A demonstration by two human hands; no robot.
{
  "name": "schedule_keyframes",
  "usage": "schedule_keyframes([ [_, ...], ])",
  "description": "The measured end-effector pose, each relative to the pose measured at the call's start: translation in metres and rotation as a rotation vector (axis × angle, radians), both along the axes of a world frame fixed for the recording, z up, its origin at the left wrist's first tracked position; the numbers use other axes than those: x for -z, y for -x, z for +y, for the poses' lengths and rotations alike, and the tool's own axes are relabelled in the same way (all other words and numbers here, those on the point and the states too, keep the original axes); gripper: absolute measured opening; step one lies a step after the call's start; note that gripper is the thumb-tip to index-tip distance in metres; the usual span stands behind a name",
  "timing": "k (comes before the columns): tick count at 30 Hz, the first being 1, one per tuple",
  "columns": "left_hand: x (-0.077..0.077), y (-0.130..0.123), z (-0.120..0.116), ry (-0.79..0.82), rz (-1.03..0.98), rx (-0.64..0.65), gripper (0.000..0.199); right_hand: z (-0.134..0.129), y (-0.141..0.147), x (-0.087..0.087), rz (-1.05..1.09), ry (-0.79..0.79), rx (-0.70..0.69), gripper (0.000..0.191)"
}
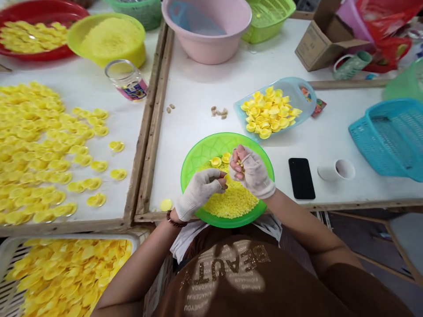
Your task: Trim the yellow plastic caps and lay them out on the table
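Note:
A round green tray (187,169) rests at the table's front edge, with small yellow beads (231,203) in it and two yellow cups (216,161) near its far side. Above its left part is my left hand (202,188) in a fingerless white glove, thumb and fingertips pinched on a small yellow piece, mostly hidden. My right hand (251,171), gloved alike, is curled palm up over the tray's right part and holds several small yellow beads (240,164) in its fingers. Behind it a pale blue scoop (309,103) holds a heap of yellow cups (270,112).
Right of the tray lie a black phone (302,178), a white cup (336,170) and a blue basket (388,136). A pink basin (208,48) stands behind. Wooden strips (145,145) divide off the left table, with yellow pieces (31,149) and a jar (127,83).

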State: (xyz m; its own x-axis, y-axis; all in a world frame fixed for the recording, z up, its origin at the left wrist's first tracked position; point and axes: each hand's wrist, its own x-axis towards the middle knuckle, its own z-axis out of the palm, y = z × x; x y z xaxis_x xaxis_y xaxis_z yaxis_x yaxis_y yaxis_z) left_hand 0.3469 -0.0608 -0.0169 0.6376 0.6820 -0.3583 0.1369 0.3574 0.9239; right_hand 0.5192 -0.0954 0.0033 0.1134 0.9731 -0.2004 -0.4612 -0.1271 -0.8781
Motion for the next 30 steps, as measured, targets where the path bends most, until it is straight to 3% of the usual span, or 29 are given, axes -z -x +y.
schedule_keyframes([
  [5,-0.005,-0.009,-0.006,0.096,-0.045,0.02,0.032,0.005,0.009,-0.003,0.041,-0.073,0.099,0.055],
  [17,-0.002,-0.006,-0.004,0.179,-0.041,-0.046,0.041,0.001,-0.004,-0.003,0.026,-0.054,0.1,0.049],
  [20,0.002,-0.001,-0.003,-0.022,0.024,-0.148,0.037,-0.009,-0.019,0.006,-0.222,-0.062,0.05,0.043],
  [22,0.001,0.003,-0.002,-0.102,0.057,-0.195,0.035,-0.017,-0.029,0.012,-0.535,-0.081,-0.055,0.037],
  [26,-0.012,0.018,0.007,0.074,-0.001,-0.173,0.036,-0.027,-0.041,0.018,-1.283,-0.118,-0.485,0.02],
  [28,-0.022,0.032,0.014,0.086,-0.002,-0.206,0.037,-0.028,-0.042,0.018,-1.492,-0.14,-0.645,0.017],
  [30,-0.029,0.054,0.024,0.021,0.051,-0.273,0.035,-0.028,-0.043,0.019,-1.55,-0.176,-0.689,0.018],
])
